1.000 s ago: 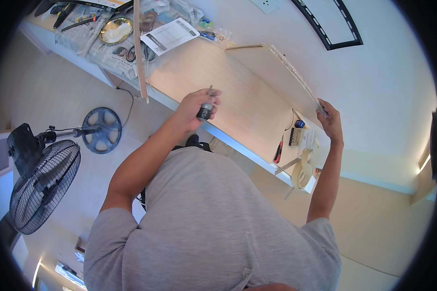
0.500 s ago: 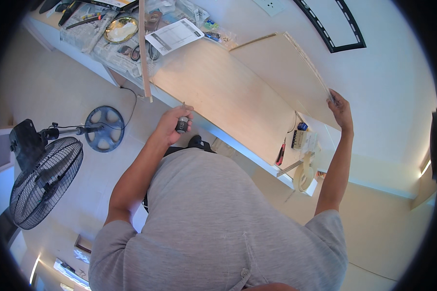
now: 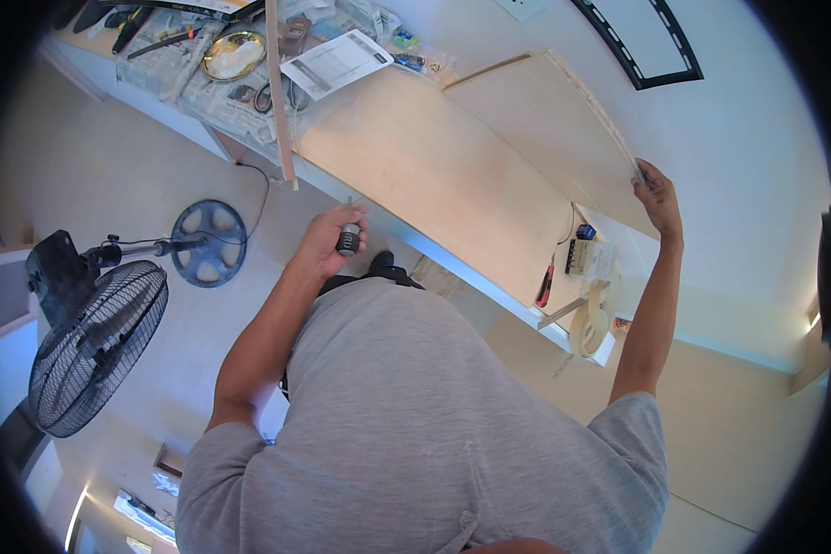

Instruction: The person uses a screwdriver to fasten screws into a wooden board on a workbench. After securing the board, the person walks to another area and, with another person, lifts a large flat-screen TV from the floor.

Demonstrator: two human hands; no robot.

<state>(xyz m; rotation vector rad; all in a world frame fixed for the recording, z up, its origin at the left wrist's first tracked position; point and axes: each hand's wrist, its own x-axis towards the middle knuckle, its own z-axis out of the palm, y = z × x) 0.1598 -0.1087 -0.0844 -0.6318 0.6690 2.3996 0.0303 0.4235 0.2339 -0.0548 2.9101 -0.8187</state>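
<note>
My left hand is closed round a screwdriver with a stubby dark grey handle. Its thin metal shaft points away from me, just off the long wooden surface's near edge. With my right hand I grip the far right edge of a large pale panel. That panel stands tilted on the wooden surface, close to the white wall. A red and black screwdriver lies at the right end, beside a row of small black parts and a roll of pale edging strip.
A narrow wooden strip rises at the surface's left part, near a printed sheet, scissors and a gold dish. A standing fan is on the floor at left. A black slotted frame hangs on the wall.
The whole view has shifted slightly, with most things a little farther right. Both hands keep their holds, and the panel stays at about the same tilt.
</note>
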